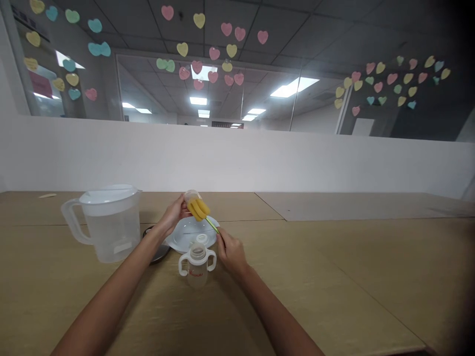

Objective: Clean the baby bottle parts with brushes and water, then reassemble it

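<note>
Holding a yellow sponge brush against a clear cap above the white bowl was the step in hand, with the left hand gripping the cap and the fingers of the right hand closed around the brush's thin green handle. Any further scrubbing motion seemed to call for a steady cap and a firm hold on that handle. The sponge looked soft and fluted, while the see-through bottle, white-handled and open-topped, stood upright on the counter just nearer than the bowl, and the pitcher stood left of it.
</note>
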### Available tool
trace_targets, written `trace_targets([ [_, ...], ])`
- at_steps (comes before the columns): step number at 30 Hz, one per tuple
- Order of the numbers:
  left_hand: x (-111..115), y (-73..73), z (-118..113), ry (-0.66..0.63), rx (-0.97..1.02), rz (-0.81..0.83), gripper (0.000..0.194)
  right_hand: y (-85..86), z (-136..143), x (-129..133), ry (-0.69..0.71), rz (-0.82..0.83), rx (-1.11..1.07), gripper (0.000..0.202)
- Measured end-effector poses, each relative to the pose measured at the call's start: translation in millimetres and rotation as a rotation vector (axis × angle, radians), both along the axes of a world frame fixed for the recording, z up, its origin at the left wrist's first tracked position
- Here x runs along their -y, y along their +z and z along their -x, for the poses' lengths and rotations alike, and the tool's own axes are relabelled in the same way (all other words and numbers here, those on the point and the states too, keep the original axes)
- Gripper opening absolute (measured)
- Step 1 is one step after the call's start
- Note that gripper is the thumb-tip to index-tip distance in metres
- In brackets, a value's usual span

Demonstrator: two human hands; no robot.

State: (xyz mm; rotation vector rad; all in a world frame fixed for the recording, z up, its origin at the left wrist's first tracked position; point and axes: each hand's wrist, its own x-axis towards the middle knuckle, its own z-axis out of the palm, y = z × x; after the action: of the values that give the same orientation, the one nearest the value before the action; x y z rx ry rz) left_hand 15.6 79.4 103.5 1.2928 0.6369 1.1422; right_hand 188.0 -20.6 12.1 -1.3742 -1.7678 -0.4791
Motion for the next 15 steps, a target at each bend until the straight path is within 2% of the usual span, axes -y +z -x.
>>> trace_targets([
  [2,5.0,2.6,-0.6,0.011,-0.021,-0.086,0.045,0.3,0.4,-0.1,0.018,0.024,-0.048,0.037],
  [5,13.6,5.7,-0.8,0.063,-0.151,-0.375,0.047,-0.3,-0.3,-2.1,-0.013,0.074,-0.108,0.038],
  [8,21.8,8.0,-1.2,0.040,-0.290,-0.605,0.046,-2.6,-3.9,-4.8,-0.083,0.074,-0.068,0.038],
  [10,27.1,10.3,-1.0,0.005,-0.342,-0.662,0.048,-4.5,-7.4,-5.9,-0.122,0.044,-0.004,0.037],
  [12,32.2,14.1,0.5,0.025,-0.431,-0.679,0.051,-6.1,-10.6,-6.1,-0.139,0.005,0.067,0.037],
  [15,38.9,21.7,6.3,0.200,-0.692,-0.649,0.050,-7.3,-13.0,-4.8,-0.140,-0.035,0.174,0.039],
])
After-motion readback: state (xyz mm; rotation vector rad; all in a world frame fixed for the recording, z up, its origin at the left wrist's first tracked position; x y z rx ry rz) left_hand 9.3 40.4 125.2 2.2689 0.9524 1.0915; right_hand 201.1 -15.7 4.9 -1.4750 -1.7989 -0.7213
